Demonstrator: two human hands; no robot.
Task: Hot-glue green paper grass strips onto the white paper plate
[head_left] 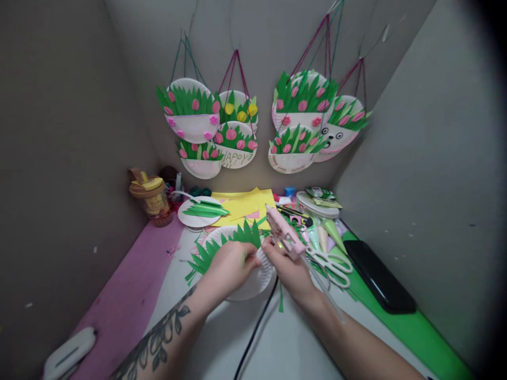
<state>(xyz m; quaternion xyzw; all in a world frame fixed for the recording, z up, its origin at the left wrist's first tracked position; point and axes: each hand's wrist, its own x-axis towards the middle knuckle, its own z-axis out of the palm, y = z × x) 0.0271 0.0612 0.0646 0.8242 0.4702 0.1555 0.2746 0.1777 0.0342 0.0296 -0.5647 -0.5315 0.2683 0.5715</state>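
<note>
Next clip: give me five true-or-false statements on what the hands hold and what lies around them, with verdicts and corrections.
1. The right hand holds a pink glue gun. True.
2. The left hand rests on a paper plate fringed with green paper grass. True.
3. The scissors are in the left hand. False: they lie on the table to the right of the right hand.
4. The finished plate baskets are stacked on the table. False: they hang on strings against the back wall.
5. A second plate with green strips lies behind the hands, in front of yellow paper. True.
</note>
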